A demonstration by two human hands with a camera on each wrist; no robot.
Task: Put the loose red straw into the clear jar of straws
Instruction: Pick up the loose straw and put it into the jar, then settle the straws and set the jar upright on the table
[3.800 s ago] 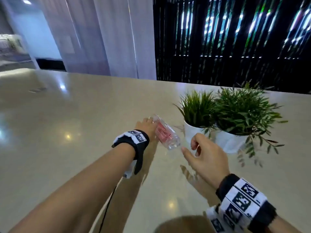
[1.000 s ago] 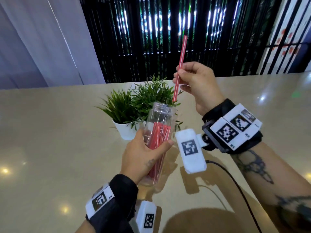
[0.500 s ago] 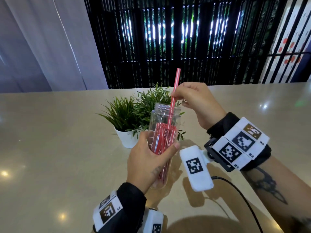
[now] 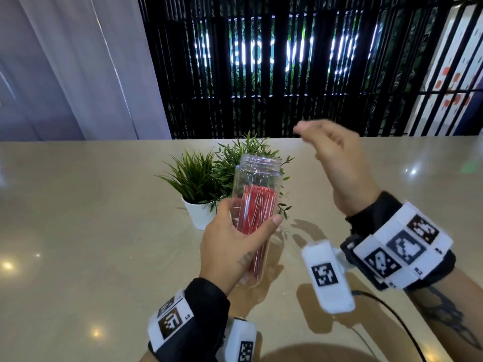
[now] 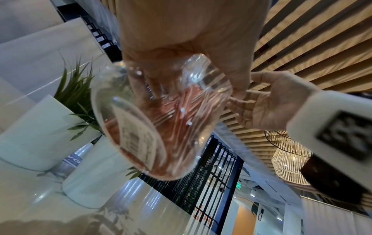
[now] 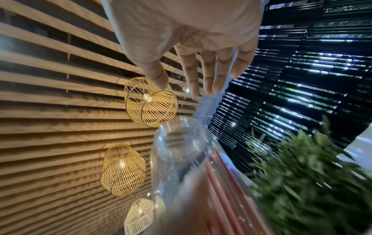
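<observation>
While the left hand [image 4: 230, 246] wraps around the clear jar [image 4: 257, 184] at mid-height, thumb on the near side and fingers curled behind it, the jar sits tilted a bit and lifted off the beige table [image 4: 78, 231]. All the red straws [image 4: 254, 212] I can spot are bunched together inside it, tips well below the open threaded mouth, so no loose one is sticking out anywhere. From the left wrist view you're looking up through the jar's clear bottom, which has a white label on it, and the straws are just a pinkish blur.

Right hand [image 4: 337, 163] is up in the air, off to the right of the jar mouth and a little above it, fingers loose and spread, gripping nothing at all. It's kinda blurry in the head view, but the right wrist view shows the fingers [image 6: 209, 74] straight and apart.

Just behind the jar are two small green plants [image 4: 198, 176] in white pots [image 4: 200, 214], standing side by side on the table.
</observation>
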